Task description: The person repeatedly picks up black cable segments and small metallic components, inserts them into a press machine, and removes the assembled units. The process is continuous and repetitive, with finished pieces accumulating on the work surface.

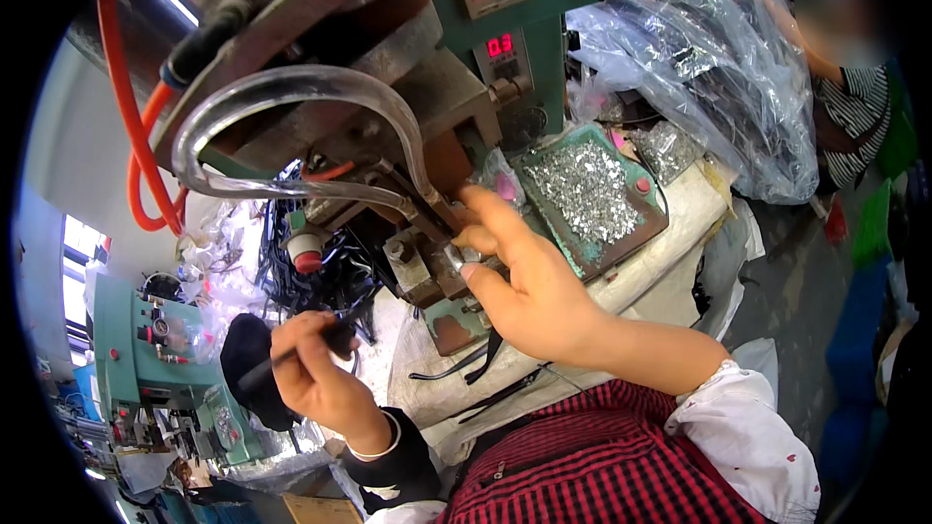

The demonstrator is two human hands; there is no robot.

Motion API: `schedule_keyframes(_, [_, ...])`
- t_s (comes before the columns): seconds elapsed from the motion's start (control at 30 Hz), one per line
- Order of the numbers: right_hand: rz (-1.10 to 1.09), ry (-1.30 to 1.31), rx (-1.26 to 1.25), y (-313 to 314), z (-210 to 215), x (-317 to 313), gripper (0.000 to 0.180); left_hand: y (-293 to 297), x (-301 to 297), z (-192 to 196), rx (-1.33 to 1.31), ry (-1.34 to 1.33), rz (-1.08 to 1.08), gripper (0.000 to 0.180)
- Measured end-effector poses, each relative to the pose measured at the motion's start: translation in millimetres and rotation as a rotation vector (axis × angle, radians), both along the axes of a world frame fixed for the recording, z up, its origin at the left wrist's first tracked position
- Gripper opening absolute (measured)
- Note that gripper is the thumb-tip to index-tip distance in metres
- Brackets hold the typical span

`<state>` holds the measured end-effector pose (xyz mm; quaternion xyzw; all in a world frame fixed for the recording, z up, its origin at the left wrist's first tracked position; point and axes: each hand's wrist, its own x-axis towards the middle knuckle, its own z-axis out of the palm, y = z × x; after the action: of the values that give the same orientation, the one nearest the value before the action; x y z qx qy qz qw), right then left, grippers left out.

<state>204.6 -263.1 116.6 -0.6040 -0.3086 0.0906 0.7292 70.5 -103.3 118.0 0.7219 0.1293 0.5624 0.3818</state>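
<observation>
My left hand point(325, 378) is closed around a slim black strip point(260, 375), blurred at its outer end, which looks like an eyeglass temple. At the tooling of a bench press point(447, 97), my right hand point(529, 291) has its thumb and fingers bent together. A small silver metal piece point(453, 257) shows between those fingertips; whether it is loose or part of the press is hard to tell. Close below the tooling lie black strips point(482, 361) on the pale cloth. Right of the press, a green tray point(655, 218) holds many small shiny metal pieces point(587, 192).
A clear bent tube point(291, 80) and orange hoses point(115, 68) hang by the press. Beside a red button point(308, 261) is a heap of black strips point(335, 281). Plastic sheeting point(699, 68) covers goods at back right, near another person point(854, 107). Another green machine point(146, 340) stands left.
</observation>
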Motion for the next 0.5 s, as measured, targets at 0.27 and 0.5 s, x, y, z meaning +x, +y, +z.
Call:
schedule_keyframes(0.27, [-0.575,-0.647,-1.065,-80.3,-83.2,75.6,0.021,-50.3,40.4,6.4,0.827,0.232,-0.343,0.029])
schedule_keyframes(0.5, [-0.595,-0.488,-0.592,-72.4,-81.5,117.0,0.013,-38.3,58.5,-13.9,0.899,0.098,-0.328,0.027])
